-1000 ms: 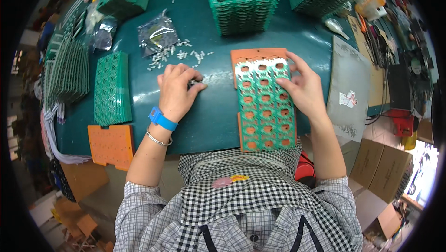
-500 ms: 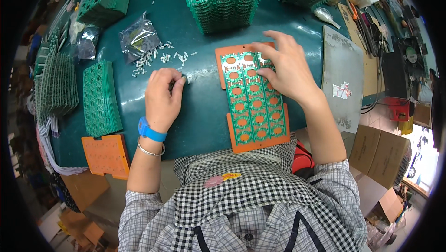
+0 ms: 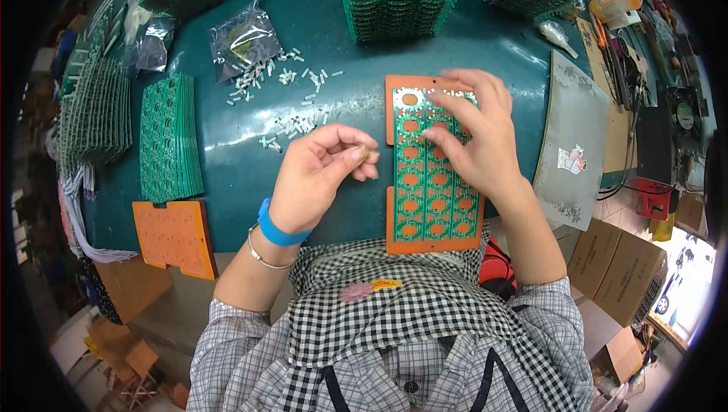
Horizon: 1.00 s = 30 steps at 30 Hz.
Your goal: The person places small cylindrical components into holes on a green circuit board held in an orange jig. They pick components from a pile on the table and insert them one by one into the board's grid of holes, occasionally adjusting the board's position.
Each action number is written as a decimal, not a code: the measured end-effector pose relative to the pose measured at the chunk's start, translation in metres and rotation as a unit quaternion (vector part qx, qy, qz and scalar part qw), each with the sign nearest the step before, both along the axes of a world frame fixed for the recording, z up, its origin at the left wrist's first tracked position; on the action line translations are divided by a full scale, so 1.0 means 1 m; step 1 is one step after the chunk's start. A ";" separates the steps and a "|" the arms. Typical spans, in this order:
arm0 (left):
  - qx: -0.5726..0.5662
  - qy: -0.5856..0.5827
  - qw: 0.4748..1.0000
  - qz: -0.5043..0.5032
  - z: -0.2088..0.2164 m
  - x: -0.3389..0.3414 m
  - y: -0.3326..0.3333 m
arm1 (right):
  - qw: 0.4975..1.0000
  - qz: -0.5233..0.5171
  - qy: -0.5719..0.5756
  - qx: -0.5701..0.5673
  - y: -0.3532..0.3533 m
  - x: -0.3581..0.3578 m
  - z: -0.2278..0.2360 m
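A green circuit board panel (image 3: 412,165), with rows of round cut-outs, lies on an orange fixture plate (image 3: 391,218) in front of me. My right hand (image 3: 483,130) is over the panel's upper right part, thumb and forefinger apart, nothing visible between them. Left of the panel my left hand (image 3: 322,169) hovers above the table, fingertips pinched together; what they hold, if anything, is too small to make out. Small white pin-like parts (image 3: 292,125) lie scattered just beyond that hand. White pieces sit along the panel's far row, partly hidden by my right fingers.
Tall stacks of green panels (image 3: 398,2) stand at the back, with more panels (image 3: 168,139) at left. An empty orange plate (image 3: 174,237) lies at the near left. A plastic bag (image 3: 244,42) rests beyond the loose parts. At right are a grey board (image 3: 569,139) and hand tools (image 3: 618,70).
My left hand has moved from the loose parts toward the panel, uncovering a pile of them. My right hand stays over the panel's far end. The whole view has shifted slightly.
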<state>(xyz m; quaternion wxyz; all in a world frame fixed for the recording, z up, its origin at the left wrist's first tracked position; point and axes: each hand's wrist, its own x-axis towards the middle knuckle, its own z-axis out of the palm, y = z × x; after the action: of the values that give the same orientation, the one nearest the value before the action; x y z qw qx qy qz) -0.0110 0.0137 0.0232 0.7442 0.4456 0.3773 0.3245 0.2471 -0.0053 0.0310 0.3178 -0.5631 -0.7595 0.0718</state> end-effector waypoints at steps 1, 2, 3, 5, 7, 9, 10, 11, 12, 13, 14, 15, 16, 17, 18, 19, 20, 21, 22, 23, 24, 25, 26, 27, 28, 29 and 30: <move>-0.050 -0.032 0.998 0.007 0.001 0.004 0.001 | 0.999 0.027 0.027 0.017 -0.003 -0.005 0.003; -0.101 -0.063 0.993 0.014 0.003 0.008 0.002 | 0.997 0.053 0.054 0.033 -0.006 -0.010 0.006; -0.150 -0.095 0.984 0.019 0.004 0.012 0.003 | 0.992 0.078 0.080 0.051 -0.008 -0.014 0.008; -0.173 -0.096 0.980 0.026 0.004 0.020 0.001 | 0.990 0.092 0.073 0.084 -0.012 -0.028 0.018; -0.174 -0.105 0.979 0.020 0.002 0.025 -0.002 | 0.987 0.103 0.056 0.109 -0.013 -0.032 0.019; -0.163 -0.080 0.983 0.024 0.005 0.031 -0.007 | 0.985 0.109 0.030 0.127 -0.012 -0.034 0.017; -0.155 -0.069 0.985 0.028 0.004 0.032 -0.009 | 0.985 0.112 0.029 0.131 -0.011 -0.034 0.016; -0.147 -0.059 0.987 0.034 0.004 0.032 -0.009 | 0.984 0.116 0.029 0.134 -0.010 -0.035 0.014; -0.151 -0.057 0.987 0.017 0.005 0.032 -0.008 | 0.983 0.120 0.028 0.138 -0.008 -0.034 0.013; -0.155 -0.055 0.986 0.000 0.008 0.033 -0.004 | 0.985 0.121 0.052 0.110 -0.003 -0.033 0.015; -0.158 -0.053 0.986 -0.016 0.009 0.033 0.001 | 0.986 0.123 0.077 0.081 0.004 -0.030 0.018; -0.039 0.015 0.999 -0.002 0.009 0.034 0.009 | 0.986 0.121 0.098 0.052 0.010 -0.026 0.019; 0.081 0.083 0.993 0.012 0.007 0.033 0.022 | 0.989 0.087 0.121 -0.006 0.018 -0.017 0.013; 0.201 0.148 0.968 0.025 0.004 0.032 0.037 | 0.990 0.062 0.117 -0.052 0.026 -0.010 0.008; 0.345 0.281 0.894 0.048 -0.004 0.025 0.059 | 0.988 0.038 0.112 -0.098 0.034 -0.004 0.005; 0.475 0.399 0.781 0.072 -0.014 0.018 0.080 | 0.984 0.012 0.105 -0.143 0.041 0.000 0.001; 0.466 0.433 0.768 0.070 -0.020 0.016 0.092 | 0.986 0.001 0.076 -0.152 0.048 0.001 -0.002; 0.457 0.468 0.753 0.068 -0.026 0.016 0.100 | 0.983 -0.001 0.071 -0.170 0.051 0.000 -0.005; 0.472 0.496 0.726 0.066 -0.030 0.017 0.103 | 0.980 -0.003 0.066 -0.188 0.054 -0.002 -0.007; 0.466 0.506 0.724 0.056 -0.034 0.016 0.104 | 0.977 -0.006 0.061 -0.206 0.056 -0.003 -0.008; 0.460 0.515 0.722 0.045 -0.035 0.017 0.104 | 0.980 -0.006 0.053 -0.193 0.056 -0.003 -0.010; 0.454 0.524 0.720 0.034 -0.036 0.018 0.104 | 0.983 -0.006 0.045 -0.181 0.056 -0.003 -0.012; 0.464 0.523 0.714 0.037 -0.037 0.019 0.105 | 0.985 -0.005 0.037 -0.168 0.056 -0.003 -0.013; 0.474 0.522 0.708 0.039 -0.038 0.020 0.104 | 0.986 -0.010 0.035 -0.164 0.056 -0.003 -0.015; 0.483 0.521 0.702 0.042 -0.038 0.020 0.104 | 0.986 -0.014 0.033 -0.160 0.056 -0.004 -0.016; 0.495 0.508 0.703 0.048 -0.038 0.020 0.103 | 0.987 -0.018 0.031 -0.157 0.056 -0.004 -0.017; 0.508 0.495 0.703 0.053 -0.038 0.020 0.103 | 0.987 -0.022 0.030 -0.157 0.056 -0.005 -0.018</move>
<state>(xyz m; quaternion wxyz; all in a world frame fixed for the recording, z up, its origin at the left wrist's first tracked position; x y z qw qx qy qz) 0.0088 0.1168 -0.0147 0.0933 0.8317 0.4925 0.2388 0.2423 0.0502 0.0129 0.2494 -0.6199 -0.7167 0.1996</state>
